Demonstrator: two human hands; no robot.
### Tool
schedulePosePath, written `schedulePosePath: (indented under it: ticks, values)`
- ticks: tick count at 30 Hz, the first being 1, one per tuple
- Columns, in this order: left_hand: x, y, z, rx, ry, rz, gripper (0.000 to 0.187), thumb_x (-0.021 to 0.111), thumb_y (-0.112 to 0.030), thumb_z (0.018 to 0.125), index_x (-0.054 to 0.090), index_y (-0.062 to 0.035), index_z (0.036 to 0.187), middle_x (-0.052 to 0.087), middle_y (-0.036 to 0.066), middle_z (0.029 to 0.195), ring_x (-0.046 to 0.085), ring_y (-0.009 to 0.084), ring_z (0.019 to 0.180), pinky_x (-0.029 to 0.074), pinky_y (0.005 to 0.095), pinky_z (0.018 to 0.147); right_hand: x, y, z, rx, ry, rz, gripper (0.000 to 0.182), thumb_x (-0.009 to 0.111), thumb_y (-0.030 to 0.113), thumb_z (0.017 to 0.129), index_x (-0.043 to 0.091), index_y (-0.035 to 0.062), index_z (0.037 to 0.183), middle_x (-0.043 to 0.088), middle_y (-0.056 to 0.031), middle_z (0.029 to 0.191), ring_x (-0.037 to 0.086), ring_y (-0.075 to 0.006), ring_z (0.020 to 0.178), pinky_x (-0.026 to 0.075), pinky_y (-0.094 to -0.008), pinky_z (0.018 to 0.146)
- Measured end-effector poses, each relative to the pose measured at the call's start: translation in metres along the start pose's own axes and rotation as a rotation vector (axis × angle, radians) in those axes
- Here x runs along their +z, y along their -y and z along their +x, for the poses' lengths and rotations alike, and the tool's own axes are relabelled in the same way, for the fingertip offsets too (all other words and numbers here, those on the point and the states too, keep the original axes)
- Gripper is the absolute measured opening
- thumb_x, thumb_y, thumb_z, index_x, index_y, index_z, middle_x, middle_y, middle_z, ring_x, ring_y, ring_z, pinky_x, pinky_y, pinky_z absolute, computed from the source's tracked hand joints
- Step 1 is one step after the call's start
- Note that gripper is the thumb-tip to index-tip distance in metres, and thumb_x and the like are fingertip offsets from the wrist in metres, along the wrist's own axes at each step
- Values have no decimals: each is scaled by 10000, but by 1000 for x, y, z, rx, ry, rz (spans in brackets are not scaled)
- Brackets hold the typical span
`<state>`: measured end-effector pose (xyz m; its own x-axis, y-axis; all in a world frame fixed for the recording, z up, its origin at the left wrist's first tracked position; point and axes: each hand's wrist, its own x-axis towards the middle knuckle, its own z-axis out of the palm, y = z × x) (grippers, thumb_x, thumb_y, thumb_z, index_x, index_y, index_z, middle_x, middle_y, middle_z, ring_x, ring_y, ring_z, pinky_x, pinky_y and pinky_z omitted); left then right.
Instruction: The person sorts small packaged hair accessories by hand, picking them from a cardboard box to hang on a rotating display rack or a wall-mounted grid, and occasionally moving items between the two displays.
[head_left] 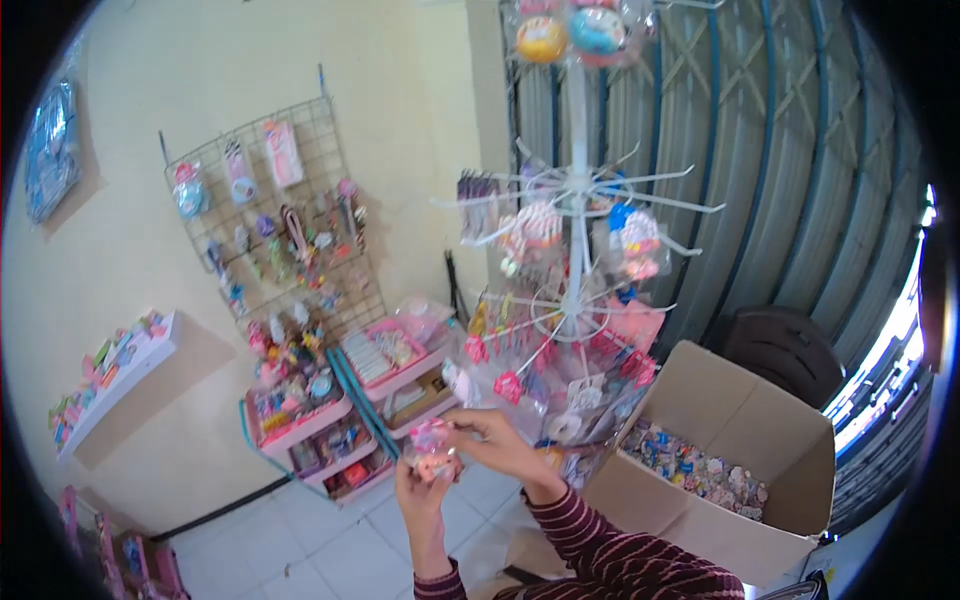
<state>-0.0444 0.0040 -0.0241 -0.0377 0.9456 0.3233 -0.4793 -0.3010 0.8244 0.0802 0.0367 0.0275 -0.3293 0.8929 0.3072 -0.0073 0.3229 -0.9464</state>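
A small pink and peach item in clear plastic wrapping (432,450) is held up in front of me; its exact kind is too small to make out. My left hand (424,488) grips it from below, fingers closed around its lower part. From the right, my right hand (496,443) pinches its upper edge, with the fingertips partly hidden by the wrapping. Just beyond my hands stands a white rotating display rack (577,190), its hooks hung with packaged trinkets. To the right of my arms is an open cardboard box (700,512) holding many small colourful pieces.
A wire grid panel (250,140) with hanging trinkets leans against the wall. Below it stand pink drawer units (345,452) filled with small goods. A white wall shelf (120,385) is at left. Behind the box are a dark chair (785,350) and a metal folding shutter (740,200).
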Motion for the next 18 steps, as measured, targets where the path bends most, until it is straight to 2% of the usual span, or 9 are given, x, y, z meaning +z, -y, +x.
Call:
schedulePosePath:
  ticks: [4, 6, 8, 9, 10, 12, 14, 16, 18]
  values:
    - [13, -18, 5, 57, -31, -88, 314, 601, -55, 688, 383, -48, 913, 506, 90, 910, 531, 148, 755, 441, 230, 572, 1, 31, 14, -133, -104, -74, 135, 511, 48, 776, 551, -29, 880, 556, -26, 768, 476, -35, 698, 395, -187, 576]
    - [14, -24, 11, 62, 15, -98, 352, 603, -68, 686, 369, -43, 947, 479, 103, 948, 525, 163, 784, 442, 248, 609, -9, 69, 16, -199, -263, 70, 107, 515, 61, 775, 548, -19, 837, 550, -21, 755, 477, -30, 684, 386, -184, 558]
    - [25, -47, 23, 108, 66, 16, 375, 611, -86, 680, 369, -35, 961, 469, 107, 945, 516, 175, 814, 429, 273, 674, -25, 117, 15, -532, -445, -71, 114, 534, 96, 771, 546, -14, 799, 548, -25, 760, 470, -28, 636, 372, -172, 535]
    - [30, -57, 33, 166, 99, 50, 365, 608, -99, 683, 380, -27, 958, 468, 106, 928, 498, 179, 842, 404, 285, 724, -38, 139, 12, -582, -607, -263, 132, 547, 116, 765, 547, -14, 783, 548, -32, 779, 466, -30, 613, 365, -168, 524]
    - [35, -66, 43, 176, 111, 42, 365, 608, -99, 683, 380, -27, 958, 468, 106, 928, 498, 179, 842, 404, 285, 724, -48, 160, 11, -624, -768, -459, 153, 560, 137, 759, 548, -15, 768, 548, -40, 798, 462, -32, 591, 357, -163, 513]
    - [50, -87, 65, 412, 167, 179, 306, 556, -140, 716, 399, -23, 951, 469, 94, 939, 502, 160, 801, 410, 235, 609, -63, 208, 23, -907, -880, -363, 197, 551, 93, 760, 471, 2, 915, 532, -9, 706, 455, -16, 564, 342, -146, 453]
    - [73, -118, 82, 506, 240, 221, 302, 560, -144, 707, 421, -11, 939, 471, 84, 931, 481, 150, 830, 397, 236, 649, -93, 247, 31, -1042, -987, -581, 230, 557, 116, 759, 430, 4, 915, 546, -48, 678, 460, -39, 542, 338, -159, 449]
    - [102, -151, 98, 615, 351, 251, 274, 562, -71, 711, 440, -16, 951, 476, 71, 945, 466, 137, 868, 383, 251, 728, -117, 278, 48, -1149, -902, -491, 237, 561, 161, 760, 421, 5, 870, 546, -77, 632, 458, -60, 509, 339, -182, 439]
    - [133, -174, 118, 793, 365, 357, 236, 529, -75, 740, 456, -26, 958, 484, 64, 953, 462, 123, 865, 381, 238, 716, -136, 298, 62, -1127, -820, -499, 243, 556, 179, 763, 422, 3, 865, 548, -83, 625, 463, -72, 507, 348, -193, 446]
